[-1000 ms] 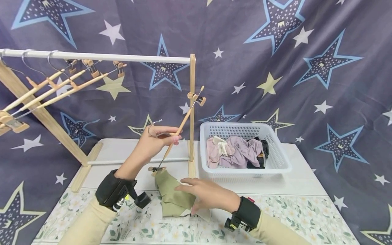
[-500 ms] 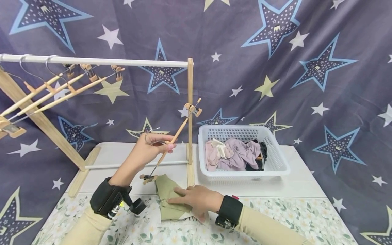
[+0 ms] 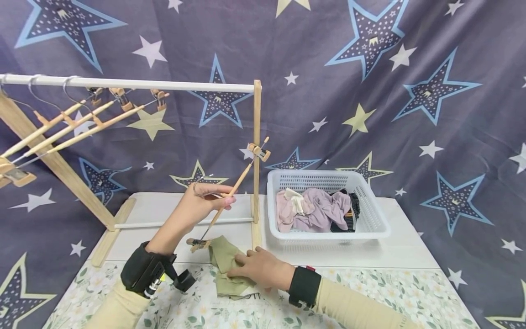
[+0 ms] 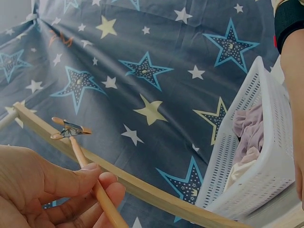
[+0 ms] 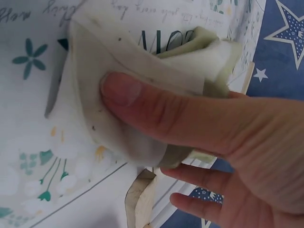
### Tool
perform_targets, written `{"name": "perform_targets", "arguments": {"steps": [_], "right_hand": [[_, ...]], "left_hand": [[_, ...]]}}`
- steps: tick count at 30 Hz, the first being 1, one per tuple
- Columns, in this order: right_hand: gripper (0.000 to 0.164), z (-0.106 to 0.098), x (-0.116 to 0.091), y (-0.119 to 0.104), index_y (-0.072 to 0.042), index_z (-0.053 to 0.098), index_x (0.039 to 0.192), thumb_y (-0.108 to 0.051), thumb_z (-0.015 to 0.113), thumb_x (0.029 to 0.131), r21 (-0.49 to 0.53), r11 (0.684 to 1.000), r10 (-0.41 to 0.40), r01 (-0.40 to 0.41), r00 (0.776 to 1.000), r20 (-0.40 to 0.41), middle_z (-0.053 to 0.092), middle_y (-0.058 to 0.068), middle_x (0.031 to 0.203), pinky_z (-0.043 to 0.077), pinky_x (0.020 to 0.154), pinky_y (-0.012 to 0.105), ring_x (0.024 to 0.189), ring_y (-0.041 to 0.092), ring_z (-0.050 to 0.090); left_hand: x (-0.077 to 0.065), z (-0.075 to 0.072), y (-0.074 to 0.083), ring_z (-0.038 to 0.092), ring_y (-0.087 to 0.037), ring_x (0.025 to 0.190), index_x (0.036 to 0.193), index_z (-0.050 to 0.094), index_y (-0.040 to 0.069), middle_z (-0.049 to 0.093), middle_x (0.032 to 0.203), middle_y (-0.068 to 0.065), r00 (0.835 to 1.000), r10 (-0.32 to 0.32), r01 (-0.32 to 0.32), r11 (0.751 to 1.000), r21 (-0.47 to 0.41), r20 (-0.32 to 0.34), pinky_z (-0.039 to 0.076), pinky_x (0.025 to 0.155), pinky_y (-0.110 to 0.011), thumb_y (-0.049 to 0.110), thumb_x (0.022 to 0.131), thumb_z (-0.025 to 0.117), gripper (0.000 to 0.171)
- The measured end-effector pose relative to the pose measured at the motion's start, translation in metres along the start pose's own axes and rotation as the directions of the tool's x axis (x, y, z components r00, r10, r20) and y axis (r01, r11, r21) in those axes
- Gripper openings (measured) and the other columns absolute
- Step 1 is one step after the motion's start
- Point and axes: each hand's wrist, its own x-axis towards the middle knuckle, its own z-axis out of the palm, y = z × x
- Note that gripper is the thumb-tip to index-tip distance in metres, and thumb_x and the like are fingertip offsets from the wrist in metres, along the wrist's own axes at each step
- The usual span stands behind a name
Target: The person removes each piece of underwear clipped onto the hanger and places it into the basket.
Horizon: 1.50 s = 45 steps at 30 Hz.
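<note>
My left hand (image 3: 205,201) pinches the wooden bar of a clip hanger (image 3: 238,179) between thumb and fingers; its metal hook sticks out above the hand. The hanger slants, its upper clip (image 3: 259,152) in front of the rack's post and its lower clip (image 3: 198,243) beside the left edge of an olive-green garment (image 3: 230,278). That garment lies on the floral cloth. My right hand (image 3: 265,269) grips its right side. In the right wrist view, the thumb lies over the garment's pale side (image 5: 102,90) and the fingers are behind it, partly hidden.
A wooden rack with a white rail (image 3: 172,84) stands at the left, with several clip hangers (image 3: 98,128) on it. Right of its post (image 3: 256,114) is a white basket (image 3: 380,224) holding lilac, pink and dark clothes (image 3: 322,208). A starry curtain (image 3: 308,27) hangs behind.
My right hand has come down and left onto the green garment and taken hold of its right side. The hanger has lowered, and its lower clip has shifted left, off the garment's top edge.
</note>
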Motion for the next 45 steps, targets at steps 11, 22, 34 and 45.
{"name": "perform_targets", "arguments": {"steps": [11,22,34,45], "right_hand": [[0.048,0.005,-0.001,-0.001,-0.047,0.071,0.117,-0.031,0.09,0.075,-0.081,0.996,-0.03,0.025,0.998,-0.058,0.06,-0.011,0.116,0.044,0.071,0.022,0.091,0.007,0.059],[0.016,0.003,-0.007,-0.001,-0.042,0.077,0.096,-0.028,0.076,0.088,-0.115,0.992,-0.055,0.045,0.995,-0.087,0.065,-0.015,0.094,0.04,0.067,0.021,0.083,0.005,0.064],[0.025,0.005,-0.007,0.007,-0.029,0.069,0.091,-0.01,0.081,0.081,0.08,0.991,-0.099,0.11,0.987,-0.127,0.067,-0.015,0.078,0.047,0.064,0.019,0.068,0.001,0.06],[0.049,0.012,-0.009,0.018,-0.025,0.062,0.119,-0.008,0.084,0.078,0.349,0.932,-0.037,0.101,0.982,-0.186,0.072,-0.012,0.088,0.048,0.066,0.014,0.07,0.002,0.063]], "left_hand": [[0.0,0.004,0.002,0.074,-0.008,0.072,0.116,0.072,-0.008,0.08,0.095,-0.013,1.0,0.01,-0.011,1.0,0.016,0.019,0.056,0.075,-0.027,0.004,0.09,0.076,0.029],[0.002,0.006,0.002,0.074,-0.007,0.072,0.116,0.072,-0.009,0.08,0.093,-0.011,1.0,0.02,-0.02,1.0,-0.009,0.022,0.057,0.074,-0.026,0.004,0.09,0.076,0.029],[0.002,0.007,0.0,0.075,-0.01,0.073,0.119,0.072,-0.005,0.08,0.095,-0.011,1.0,-0.026,0.026,1.0,0.0,0.016,0.056,0.076,-0.029,0.007,0.091,0.076,0.03],[-0.001,0.005,0.003,0.075,-0.009,0.074,0.118,0.073,-0.004,0.08,0.093,-0.007,0.999,-0.032,0.032,0.999,0.013,0.01,0.055,0.078,-0.029,0.01,0.09,0.078,0.032]]}}
